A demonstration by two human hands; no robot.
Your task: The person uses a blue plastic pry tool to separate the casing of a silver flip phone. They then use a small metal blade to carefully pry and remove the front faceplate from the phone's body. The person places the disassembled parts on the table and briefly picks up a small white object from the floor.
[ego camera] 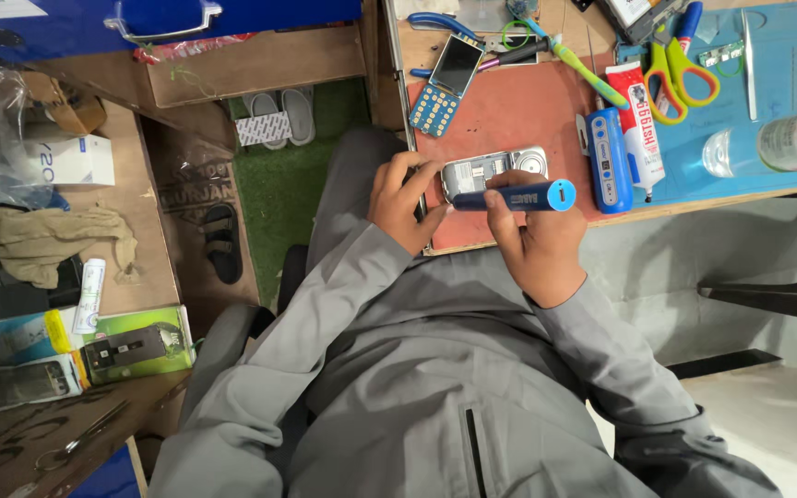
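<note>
Pinning the opened silver phone point(493, 171) against the red mat point(509, 111) at the table edge with my left hand point(400, 201), I grasp the blue electric screwdriver point(513, 196) in my right hand point(537, 242), lying across the phone so its tip can reach the screws.

scissors point(684, 69) | toothbrush point(583, 66) | blue keypad phone point(446, 85) | sandal point(221, 242) | clear bottle point(772, 143)
</note>
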